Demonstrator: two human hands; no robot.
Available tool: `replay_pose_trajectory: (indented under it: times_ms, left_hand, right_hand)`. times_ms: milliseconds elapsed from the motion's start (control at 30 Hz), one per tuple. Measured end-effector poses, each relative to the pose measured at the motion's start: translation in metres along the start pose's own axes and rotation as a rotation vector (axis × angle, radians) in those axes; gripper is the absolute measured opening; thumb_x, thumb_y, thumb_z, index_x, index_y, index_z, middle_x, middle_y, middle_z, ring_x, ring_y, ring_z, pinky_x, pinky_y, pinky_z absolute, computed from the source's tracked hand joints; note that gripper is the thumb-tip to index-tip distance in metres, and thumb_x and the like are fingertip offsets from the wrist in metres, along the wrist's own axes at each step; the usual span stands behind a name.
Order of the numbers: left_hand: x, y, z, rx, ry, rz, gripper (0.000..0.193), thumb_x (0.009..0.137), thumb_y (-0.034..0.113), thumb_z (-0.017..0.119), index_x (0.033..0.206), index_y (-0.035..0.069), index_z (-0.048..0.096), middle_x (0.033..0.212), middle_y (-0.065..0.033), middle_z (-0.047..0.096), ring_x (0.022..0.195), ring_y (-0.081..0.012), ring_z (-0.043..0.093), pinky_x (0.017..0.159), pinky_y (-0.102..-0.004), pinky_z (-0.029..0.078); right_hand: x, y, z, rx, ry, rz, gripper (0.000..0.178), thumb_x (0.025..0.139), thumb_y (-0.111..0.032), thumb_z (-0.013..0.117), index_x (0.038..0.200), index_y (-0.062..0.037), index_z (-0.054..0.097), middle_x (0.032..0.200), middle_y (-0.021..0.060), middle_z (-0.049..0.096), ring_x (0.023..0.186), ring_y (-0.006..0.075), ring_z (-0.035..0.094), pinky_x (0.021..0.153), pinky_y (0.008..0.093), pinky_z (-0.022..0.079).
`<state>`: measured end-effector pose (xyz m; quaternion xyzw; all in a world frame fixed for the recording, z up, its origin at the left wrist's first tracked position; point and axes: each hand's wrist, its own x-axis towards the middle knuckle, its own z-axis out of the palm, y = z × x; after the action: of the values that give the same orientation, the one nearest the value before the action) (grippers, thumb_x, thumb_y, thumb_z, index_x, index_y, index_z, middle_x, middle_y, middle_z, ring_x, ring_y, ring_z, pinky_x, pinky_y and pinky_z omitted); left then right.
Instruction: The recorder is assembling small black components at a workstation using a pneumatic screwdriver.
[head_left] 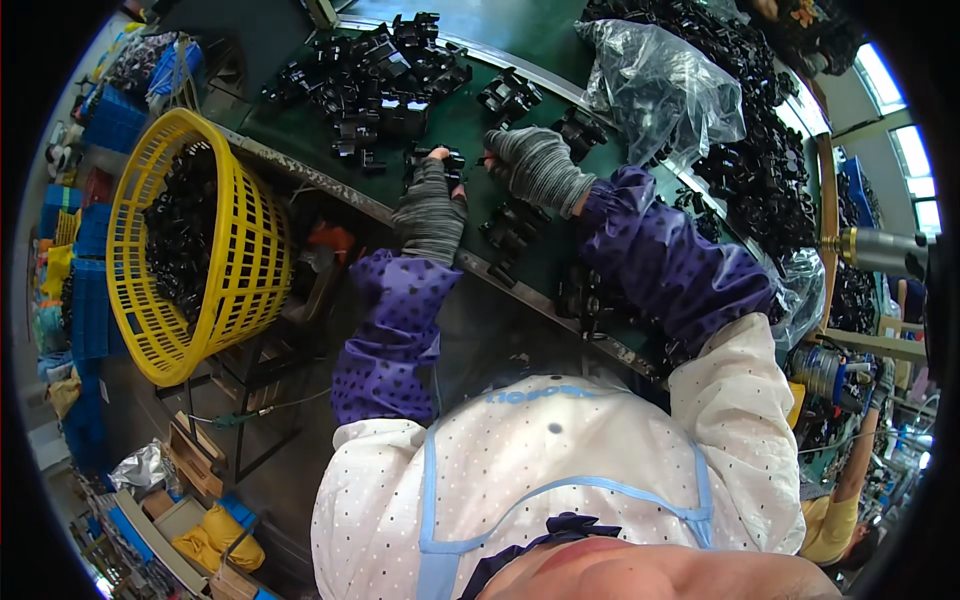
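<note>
My left hand [430,212], in a grey striped knit glove with bare fingertips, is closed on a black plastic part [449,157] at the near side of the green bench [445,110]. To its right, my right hand [540,165] wears a matching glove. Its fingers are curled together with the tips pointing at the left hand; what they pinch, if anything, is too small to make out. Single black parts lie around both hands: one [509,97] beyond them, another [580,132] past the right hand, and one [512,228] between the forearms.
A heap of black parts [380,80] spreads over the far left of the bench. Clear plastic bags [665,85] lie at the right beside a larger pile [755,150]. Left of the bench stands a yellow basket [235,250] holding more black pieces. A co-worker's arm [860,440] shows at lower right.
</note>
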<state>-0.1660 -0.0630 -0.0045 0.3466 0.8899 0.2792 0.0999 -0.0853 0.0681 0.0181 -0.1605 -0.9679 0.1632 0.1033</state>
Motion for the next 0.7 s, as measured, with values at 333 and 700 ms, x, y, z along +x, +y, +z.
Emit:
replay_pose_trajectory:
  times_ms: [333,700]
  left_hand:
    - [0.001,-0.020,-0.001,-0.804,-0.214,0.107,0.048,0.072,0.002,0.064,0.116,0.006,0.046,0.096,-0.0060,0.056,0.086,-0.0124,0.053,0.076,-0.0247,0.043]
    - [-0.011,-0.010,0.003,-0.511,0.005,0.355,0.055,0.067,0.007,0.067,0.116,0.013,0.042,0.100,-0.0119,0.055,0.084,-0.0286,0.058,0.071,-0.0337,0.046]
  right_hand:
    - [-0.010,-0.028,-0.016,-0.459,0.010,-0.331,0.022,0.076,-0.017,0.050,0.095,-0.0066,0.056,0.079,0.0107,0.060,0.069,0.0236,0.060,0.058,0.0355,0.049]
    - [-0.016,-0.008,-0.013,-0.161,-0.072,-0.078,0.019,0.080,-0.018,0.057,0.092,-0.0043,0.052,0.063,0.0058,0.055,0.049,0.0148,0.053,0.042,0.0301,0.044]
